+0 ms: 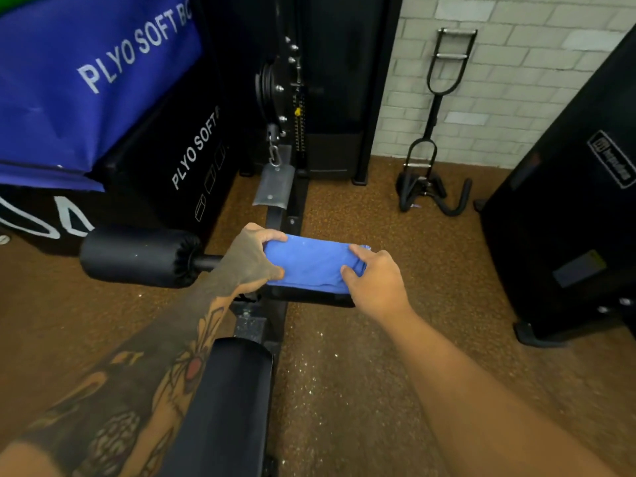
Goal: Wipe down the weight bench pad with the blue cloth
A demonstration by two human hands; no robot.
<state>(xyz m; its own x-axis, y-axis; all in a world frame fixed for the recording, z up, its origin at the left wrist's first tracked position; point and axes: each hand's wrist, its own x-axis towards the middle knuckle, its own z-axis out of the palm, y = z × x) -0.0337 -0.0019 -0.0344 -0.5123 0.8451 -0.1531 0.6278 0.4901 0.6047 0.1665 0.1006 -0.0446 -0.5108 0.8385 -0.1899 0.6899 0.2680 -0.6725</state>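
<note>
The blue cloth (311, 263) is wrapped over the right-hand black foam roller (309, 297) at the far end of the bench. My left hand (253, 259) grips the cloth's left end, thumb below and fingers over the top. The cloth's right end is held by my right hand (373, 275). Only the roller's lower edge shows under the cloth. The matching left roller (141, 256) sticks out bare on its bar. The black bench pad (227, 401) runs toward me at the bottom centre, partly covered by my tattooed left forearm.
Blue and black plyo soft boxes (103, 80) stack at the left. A cable machine column with a pulley and carabiner (275, 98) stands straight ahead. Black cable handles (430, 180) lean on the white brick wall. Another black machine (564, 208) stands at the right on brown rubber floor.
</note>
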